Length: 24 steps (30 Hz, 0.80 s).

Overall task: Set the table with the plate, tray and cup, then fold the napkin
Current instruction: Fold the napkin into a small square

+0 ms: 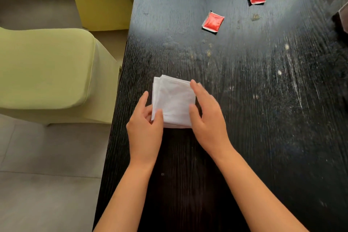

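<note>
The left hand (145, 132) pinches the folded napkin (174, 100) at its near-left corner. The right hand (208, 120), fingers straight, presses its right edge.

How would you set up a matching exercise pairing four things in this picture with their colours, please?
Things:
1. napkin
2. sauce packet
3. chair cover
4. table

Colours:
A. black
B. yellow-green
C. white
D. red

Pairs: 1-C, 2-D, 3-B, 4-A.
</note>
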{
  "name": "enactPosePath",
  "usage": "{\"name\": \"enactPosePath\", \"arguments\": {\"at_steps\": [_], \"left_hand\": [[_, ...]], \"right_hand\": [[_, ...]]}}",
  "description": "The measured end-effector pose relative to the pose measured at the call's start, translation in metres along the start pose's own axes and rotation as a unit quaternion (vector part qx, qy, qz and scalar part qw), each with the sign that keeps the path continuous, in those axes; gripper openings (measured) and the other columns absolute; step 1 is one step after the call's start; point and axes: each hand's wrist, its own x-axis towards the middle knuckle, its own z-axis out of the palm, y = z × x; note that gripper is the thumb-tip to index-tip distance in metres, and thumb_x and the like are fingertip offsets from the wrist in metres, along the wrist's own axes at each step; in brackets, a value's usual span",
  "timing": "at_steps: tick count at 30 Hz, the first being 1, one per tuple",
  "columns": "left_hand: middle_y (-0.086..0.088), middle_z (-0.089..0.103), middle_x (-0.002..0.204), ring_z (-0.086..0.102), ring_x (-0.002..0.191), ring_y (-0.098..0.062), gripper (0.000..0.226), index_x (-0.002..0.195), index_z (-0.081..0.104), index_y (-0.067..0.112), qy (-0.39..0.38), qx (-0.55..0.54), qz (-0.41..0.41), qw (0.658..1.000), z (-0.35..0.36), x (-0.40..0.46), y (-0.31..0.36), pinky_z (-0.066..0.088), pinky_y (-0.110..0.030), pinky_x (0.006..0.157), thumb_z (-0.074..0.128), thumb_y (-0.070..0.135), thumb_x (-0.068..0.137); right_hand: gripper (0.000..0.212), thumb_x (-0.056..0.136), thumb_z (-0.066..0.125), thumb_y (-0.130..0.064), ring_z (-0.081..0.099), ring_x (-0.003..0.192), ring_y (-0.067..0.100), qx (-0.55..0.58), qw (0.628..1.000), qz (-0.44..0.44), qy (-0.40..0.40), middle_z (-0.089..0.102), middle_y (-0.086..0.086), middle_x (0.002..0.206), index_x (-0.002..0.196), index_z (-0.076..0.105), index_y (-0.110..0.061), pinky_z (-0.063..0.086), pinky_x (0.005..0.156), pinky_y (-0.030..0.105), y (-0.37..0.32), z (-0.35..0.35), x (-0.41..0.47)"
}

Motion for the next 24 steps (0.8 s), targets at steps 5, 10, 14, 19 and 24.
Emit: {"name": "enactPosePath", "arguments": {"at_steps": [5, 10, 14, 19, 24], "left_hand": [[-0.012, 0.047, 0.141, 0.044, 0.13, -0.025, 0.052, 0.141, 0.036, 0.005, 0.009, 0.253, 0.178, 0.951, -0.01, 0.004, -0.013, 0.037, -0.043, 0.104, 0.047, 0.011, 0.09], [0.003, -0.001, 0.155, -0.002, 0.144, -0.013, 0.057, 0.147, 0.005, 0.02, -0.11, 0.38, 0.288, 0.872, 0.0, 0.031, -0.014, -0.001, -0.045, 0.115, 0.019, 0.035, 0.094], [0.006, -0.008, 0.153, -0.013, 0.141, -0.013, 0.057, 0.144, -0.002, 0.025, -0.161, 0.431, 0.274, 0.844, 0.01, 0.043, -0.029, -0.002, -0.046, 0.116, 0.007, 0.041, 0.091], [-0.003, 0.014, 0.157, -0.002, 0.142, -0.015, 0.059, 0.147, 0.021, 0.02, -0.14, 0.449, 0.277, 0.838, 0.015, 0.045, -0.036, 0.005, -0.046, 0.115, 0.014, 0.039, 0.092], [-0.005, 0.016, 0.157, 0.004, 0.142, -0.015, 0.06, 0.146, 0.025, 0.02, -0.139, 0.442, 0.272, 0.843, 0.017, 0.047, -0.038, 0.011, -0.05, 0.114, 0.023, 0.038, 0.089]], "right_hand": [[0.065, 0.096, 0.03, -0.035, -0.016, 0.141, 0.009, -0.284, 0.954, -0.036, -0.084, -0.014, -0.005, 0.155, 0.147, -0.007, -0.019, -0.01, 0.115, 0.049, 0.022, 0.022, 0.002], [0.062, 0.093, 0.014, -0.045, -0.016, 0.142, 0.01, -0.335, 0.937, -0.045, -0.089, -0.018, -0.007, 0.152, 0.144, -0.012, -0.02, -0.012, 0.114, 0.05, 0.032, 0.027, 0.004], [0.06, 0.092, 0.007, -0.045, -0.016, 0.142, 0.011, -0.369, 0.922, -0.057, -0.106, -0.017, -0.006, 0.152, 0.144, -0.011, -0.021, -0.012, 0.114, 0.049, 0.035, 0.026, 0.006], [0.06, 0.092, 0.005, -0.045, -0.014, 0.142, 0.013, -0.393, 0.91, -0.067, -0.114, -0.014, -0.002, 0.152, 0.144, -0.006, -0.017, -0.009, 0.115, 0.046, 0.037, 0.027, 0.009], [0.063, 0.091, 0.009, -0.044, -0.01, 0.142, 0.015, -0.393, 0.911, -0.049, -0.116, -0.01, 0.001, 0.153, 0.145, -0.001, -0.013, -0.005, 0.115, 0.048, 0.035, 0.031, 0.01]]}}
